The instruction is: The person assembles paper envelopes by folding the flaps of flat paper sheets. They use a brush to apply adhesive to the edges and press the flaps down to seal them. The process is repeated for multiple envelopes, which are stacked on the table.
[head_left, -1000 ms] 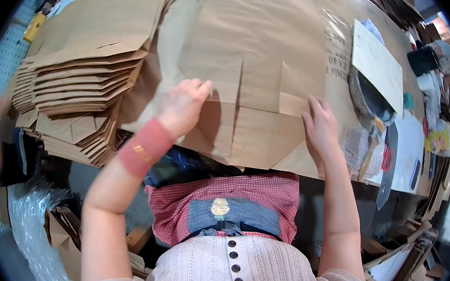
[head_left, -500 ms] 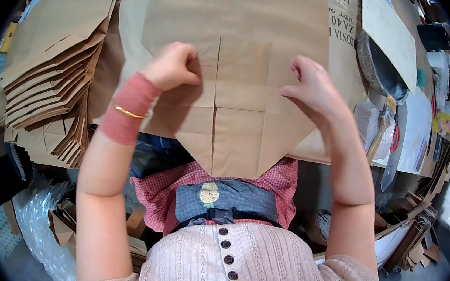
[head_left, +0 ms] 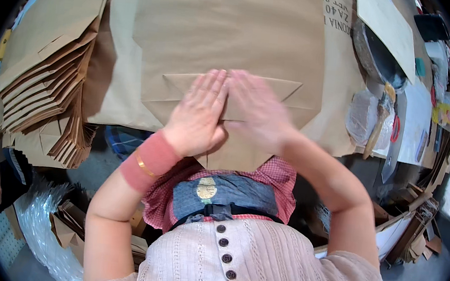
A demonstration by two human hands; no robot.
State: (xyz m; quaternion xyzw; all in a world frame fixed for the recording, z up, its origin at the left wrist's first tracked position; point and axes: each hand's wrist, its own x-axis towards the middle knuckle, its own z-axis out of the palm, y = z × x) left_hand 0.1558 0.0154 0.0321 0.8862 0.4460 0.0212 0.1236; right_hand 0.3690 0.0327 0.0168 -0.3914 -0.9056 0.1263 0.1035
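Note:
A large brown kraft paper bag (head_left: pixel 229 38) lies flat on the table before me. Its near end is creased, with a folded flap (head_left: pixel 173 84) spreading out to both sides under my hands. My left hand (head_left: pixel 197 116) rests flat on the flap, fingers straight and together, a red band and gold bracelet at that wrist. Flat beside it is my right hand (head_left: pixel 260 111), slightly smeared by motion, its fingertips near the left hand's. Neither hand grips anything. The paper's lower tip (head_left: pixel 234 160) hangs past the table edge toward my waist.
Folded paper bags (head_left: pixel 52 80) are fanned out on the left. On the right are a dark bowl (head_left: pixel 374 52) partly under a white board (head_left: pixel 390 29), a brush (head_left: pixel 381 120), red-handled scissors (head_left: pixel 395 130) and a blade (head_left: pixel 389 164). Clear plastic (head_left: pixel 46 226) lies low on the left.
The near panel of the bag's end has been folded away from me. Both hands have come inward from the sides, unfolding from pinched shapes to lie flat on the flap.

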